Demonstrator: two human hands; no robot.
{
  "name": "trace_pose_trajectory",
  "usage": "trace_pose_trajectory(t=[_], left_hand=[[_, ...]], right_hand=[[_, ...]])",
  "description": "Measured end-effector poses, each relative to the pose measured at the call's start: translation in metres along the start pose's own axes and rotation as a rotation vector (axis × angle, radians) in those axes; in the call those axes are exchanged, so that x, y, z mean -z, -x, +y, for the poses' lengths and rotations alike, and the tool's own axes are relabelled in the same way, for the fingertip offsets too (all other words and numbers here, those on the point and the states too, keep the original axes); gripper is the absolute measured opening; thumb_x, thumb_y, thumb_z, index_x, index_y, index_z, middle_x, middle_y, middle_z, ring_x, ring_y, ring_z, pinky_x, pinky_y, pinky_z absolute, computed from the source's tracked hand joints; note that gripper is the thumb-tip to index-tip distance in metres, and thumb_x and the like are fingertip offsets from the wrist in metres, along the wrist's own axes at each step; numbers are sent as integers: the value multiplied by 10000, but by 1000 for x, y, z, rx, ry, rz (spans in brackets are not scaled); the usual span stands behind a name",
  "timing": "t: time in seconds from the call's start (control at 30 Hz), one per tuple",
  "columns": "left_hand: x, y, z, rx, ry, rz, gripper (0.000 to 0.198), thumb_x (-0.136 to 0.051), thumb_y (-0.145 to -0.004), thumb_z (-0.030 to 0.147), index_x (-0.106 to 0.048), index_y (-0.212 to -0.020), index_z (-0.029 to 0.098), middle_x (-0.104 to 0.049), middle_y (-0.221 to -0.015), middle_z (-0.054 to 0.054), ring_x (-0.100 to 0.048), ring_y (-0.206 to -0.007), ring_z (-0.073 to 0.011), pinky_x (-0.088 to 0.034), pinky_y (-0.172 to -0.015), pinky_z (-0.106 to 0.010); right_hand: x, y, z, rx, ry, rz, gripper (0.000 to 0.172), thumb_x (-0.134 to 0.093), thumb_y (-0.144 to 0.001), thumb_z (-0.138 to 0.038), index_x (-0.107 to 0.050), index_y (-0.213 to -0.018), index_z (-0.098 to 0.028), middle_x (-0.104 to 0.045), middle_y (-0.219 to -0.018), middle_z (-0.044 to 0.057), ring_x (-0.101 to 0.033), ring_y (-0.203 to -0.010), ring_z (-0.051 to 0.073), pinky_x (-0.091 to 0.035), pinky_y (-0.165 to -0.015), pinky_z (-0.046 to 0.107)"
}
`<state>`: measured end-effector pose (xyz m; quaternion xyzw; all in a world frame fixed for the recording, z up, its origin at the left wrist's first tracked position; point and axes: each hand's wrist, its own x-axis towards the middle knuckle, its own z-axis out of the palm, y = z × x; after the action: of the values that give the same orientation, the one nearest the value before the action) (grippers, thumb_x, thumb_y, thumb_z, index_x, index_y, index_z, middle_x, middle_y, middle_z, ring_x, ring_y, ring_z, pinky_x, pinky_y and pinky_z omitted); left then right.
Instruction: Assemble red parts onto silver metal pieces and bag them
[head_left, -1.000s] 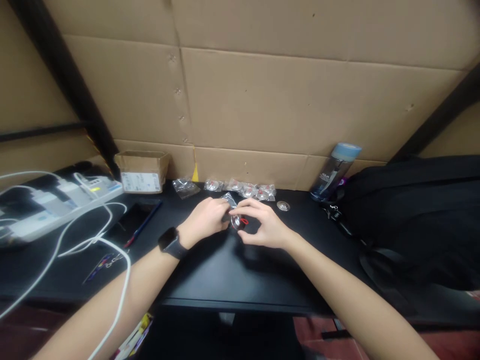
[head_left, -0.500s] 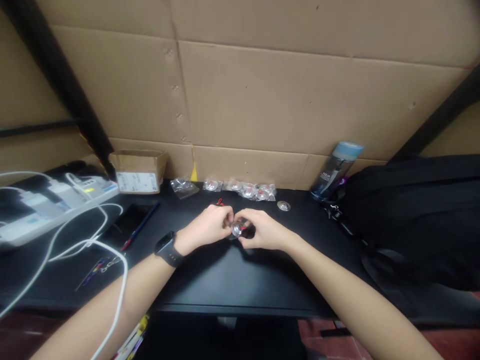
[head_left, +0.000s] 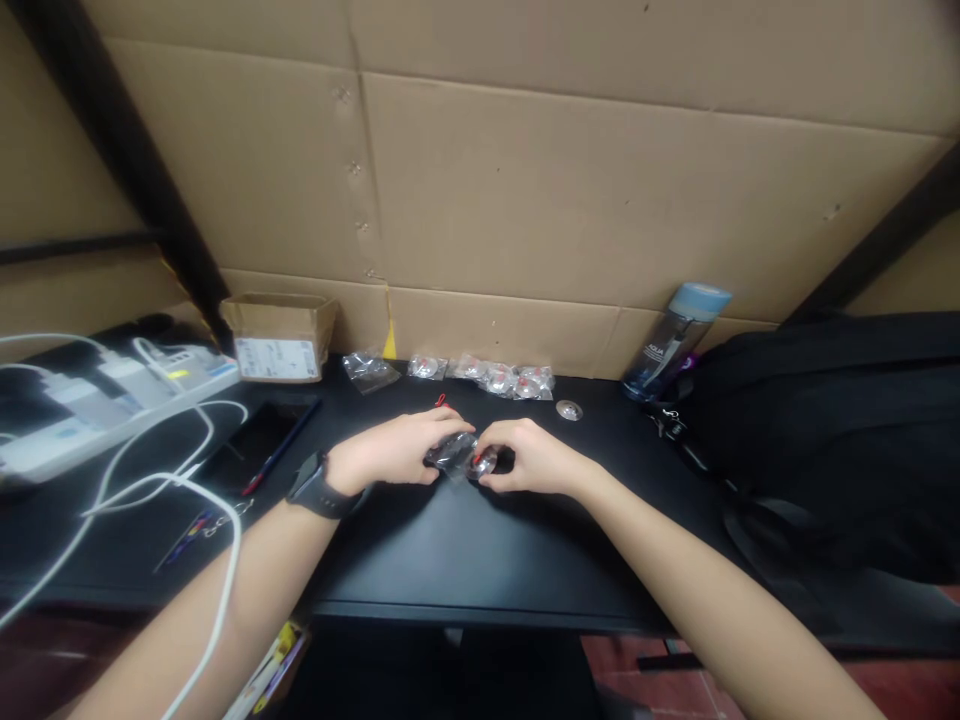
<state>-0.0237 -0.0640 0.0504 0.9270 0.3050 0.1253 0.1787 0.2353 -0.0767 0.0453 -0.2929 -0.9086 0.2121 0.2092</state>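
Over the black desk, my left hand is closed on a crinkled clear plastic bag, its fingers at the bag's left side. My right hand pinches a shiny round metal disc with a red spot on it, beside the bag's right end. Whether part of the disc is still inside the bag I cannot tell. Behind my left fingers lies a small red loop. A loose metal disc lies on the desk to the right, and several bagged discs line the back. Another clear bag lies left of them.
A small cardboard box stands at the back left. A white power strip with cables, a dark tablet-like device and a keychain are on the left. A blue-capped bottle and a black bag occupy the right.
My left hand has shifted left, away from my right hand, with the clear bag now stretched between them. The disc has tilted in my right fingers.
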Motion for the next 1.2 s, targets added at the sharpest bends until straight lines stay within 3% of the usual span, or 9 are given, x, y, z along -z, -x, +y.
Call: trace_pose_trajectory(t=[0.1,0.2,0.33,0.47,0.6,0.83,1.03,1.2], left_hand=[[1,-1,1,16,-35,-11,772,-693,-675,110,-539,-1408,298,-595,-1425,-54,-649,-1171,-257,-516,-961,-324],[4,0,3,46,-41,-19,716,-710,-696,140,-571,-1379,303,-672,-1340,-41,-720,-958,-220,-534,-860,-308],[5,1,3,114,9,-25,752,-756,-715,182,-547,-1423,325,-788,-1013,-2,-749,-798,-207,-530,-782,-284],[3,-1,1,168,64,-44,784,-807,-713,217,-538,-1443,314,-772,-796,31,-757,-744,-205,-522,-731,-263],[1,-3,4,152,47,-46,740,-831,-709,224,-577,-1398,312,-768,-795,35,-756,-766,-204,-506,-706,-254],[0,-5,9,126,46,-88,704,-864,-707,264,-601,-1360,291,-762,-829,16,-730,-733,-191,-473,-648,-243],[-2,-6,5,106,-95,25,832,-925,-619,389,-584,-1369,266,-739,-1164,-73,-693,-1065,-282,-488,-841,-303],[-3,-8,11,137,-154,-21,785,-917,-643,404,-591,-1342,260,-737,-1171,-75,-682,-1101,-298,-449,-944,-347]], right_hand=[[-1,1,2,-41,14,13,270,-813,-741,-218,-744,-1002,-211,-761,-928,22,-708,-811,175,-542,-801,282],[-2,1,2,-83,10,18,280,-824,-744,-233,-738,-1009,-210,-760,-895,10,-703,-789,167,-534,-776,274],[-1,-1,3,-96,-19,9,263,-843,-753,-258,-754,-997,-215,-769,-894,11,-715,-809,173,-540,-789,279],[-1,-2,6,-67,-47,22,273,-859,-765,-319,-790,-1008,-215,-764,-986,52,-720,-846,182,-558,-820,301],[-4,-2,8,-73,-68,49,267,-859,-772,-334,-801,-1012,-230,-755,-1002,53,-722,-867,185,-564,-841,309],[-3,-2,1,-18,-27,31,239,-781,-797,-196,-788,-1034,-230,-768,-1040,42,-722,-910,192,-551,-869,306],[-8,-3,0,-96,-95,44,298,-829,-765,-209,-764,-1056,-224,-784,-999,23,-728,-892,188,-543,-862,301],[-17,-7,6,-71,-117,100,211,-886,-737,-281,-755,-885,-206,-773,-954,25,-722,-911,195,-531,-877,302]])
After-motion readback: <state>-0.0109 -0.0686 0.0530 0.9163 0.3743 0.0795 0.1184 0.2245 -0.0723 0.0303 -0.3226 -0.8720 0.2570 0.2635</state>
